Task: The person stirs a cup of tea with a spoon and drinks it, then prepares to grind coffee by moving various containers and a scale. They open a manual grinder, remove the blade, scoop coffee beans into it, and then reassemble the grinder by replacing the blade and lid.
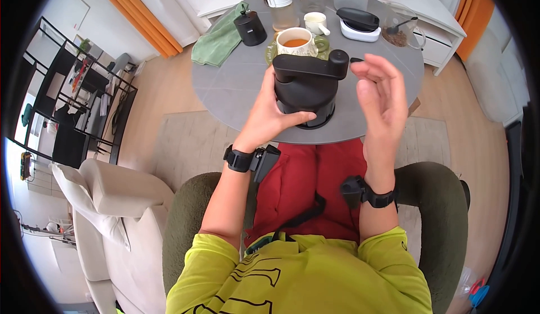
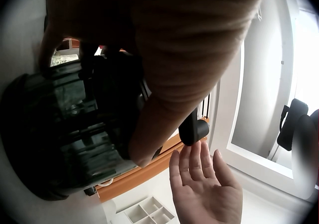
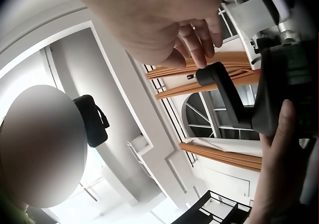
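Observation:
A black hand-crank coffee grinder (image 1: 306, 92) stands upright at the table's near edge, its lower part dark and see-through. My left hand (image 1: 269, 117) grips the body from the left side, with the thumb across the front. The crank arm (image 1: 306, 67) lies across the top and ends in a round knob (image 1: 338, 59) on the right. Beside that knob my right hand (image 1: 385, 92) is raised, fingers loosely bent and holding nothing. In the right wrist view, its fingertips hang close over the knob end of the crank (image 3: 230, 92). The left wrist view shows the right palm (image 2: 207, 196) facing up.
On the grey table (image 1: 225, 89), a white mug (image 1: 296, 39) of amber drink stands right behind the grinder. Around it are a black canister (image 1: 250, 28), a green towel (image 1: 218, 45), a small cream pitcher (image 1: 316, 22), a white-and-black device (image 1: 359, 24) and a glass jug (image 1: 413, 35) with brown contents.

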A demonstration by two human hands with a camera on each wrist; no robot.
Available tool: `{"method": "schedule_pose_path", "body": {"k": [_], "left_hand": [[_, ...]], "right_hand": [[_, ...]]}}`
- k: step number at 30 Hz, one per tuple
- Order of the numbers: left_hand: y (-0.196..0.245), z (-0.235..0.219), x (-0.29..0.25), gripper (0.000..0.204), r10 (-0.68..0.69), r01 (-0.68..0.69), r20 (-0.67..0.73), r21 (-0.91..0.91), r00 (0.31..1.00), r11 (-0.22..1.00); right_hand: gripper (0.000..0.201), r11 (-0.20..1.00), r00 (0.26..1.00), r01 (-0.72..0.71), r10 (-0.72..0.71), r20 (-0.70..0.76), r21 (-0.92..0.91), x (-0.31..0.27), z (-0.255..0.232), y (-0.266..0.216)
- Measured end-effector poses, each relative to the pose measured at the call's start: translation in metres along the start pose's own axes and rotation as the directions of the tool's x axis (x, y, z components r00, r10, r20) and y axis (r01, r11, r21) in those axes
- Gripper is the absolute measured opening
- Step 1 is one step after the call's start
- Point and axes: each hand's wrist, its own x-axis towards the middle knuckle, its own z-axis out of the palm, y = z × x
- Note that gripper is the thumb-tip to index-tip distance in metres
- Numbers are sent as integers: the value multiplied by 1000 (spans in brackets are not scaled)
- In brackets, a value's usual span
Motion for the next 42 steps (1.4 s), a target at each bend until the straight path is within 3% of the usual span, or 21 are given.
{"method": "schedule_pose_path", "body": {"k": [4,5,6,8,9,13,15,17,28,34,37,42], "left_hand": [[-1,-3,1,104,31,-31,-6,50,1000,998],[3,-5,1,101,14,-15,24,33,1000,999],[6,-7,1,97,-2,1,53,16,999,1000],[8,-16,1,89,-4,5,62,-7,998,1000],[9,-19,2,81,-11,13,73,-31,997,999],[21,-19,8,65,76,-81,55,103,996,991],[31,-20,10,58,-32,28,83,49,996,998],[32,-19,12,56,-48,46,76,31,996,998],[36,-13,10,43,-71,73,-37,53,997,996],[43,-8,13,38,-35,32,-61,-37,998,999],[46,-12,16,35,-10,-19,-124,-231,992,973],[57,-17,17,29,-37,-22,-206,-278,978,960]], "right_hand": [[60,997,993,49,-43,111,-56,-1,6,26],[84,996,982,-24,41,186,-90,-2,1,33],[84,996,982,-18,35,188,-90,-4,-1,41],[103,975,947,-31,98,305,-218,-12,-3,57],[116,978,926,-98,157,343,-183,-14,-1,63],[121,938,898,-165,270,346,-304,-16,4,69],[121,936,890,-221,308,337,-274,-16,5,74],[121,931,880,-272,343,328,-245,-16,5,77],[107,930,899,-234,318,300,-283,-19,6,77],[107,932,905,-184,285,316,-312,-17,4,77],[108,934,918,-162,261,299,-319,-17,4,79],[109,952,931,-148,226,287,-269,-13,5,77]]}}
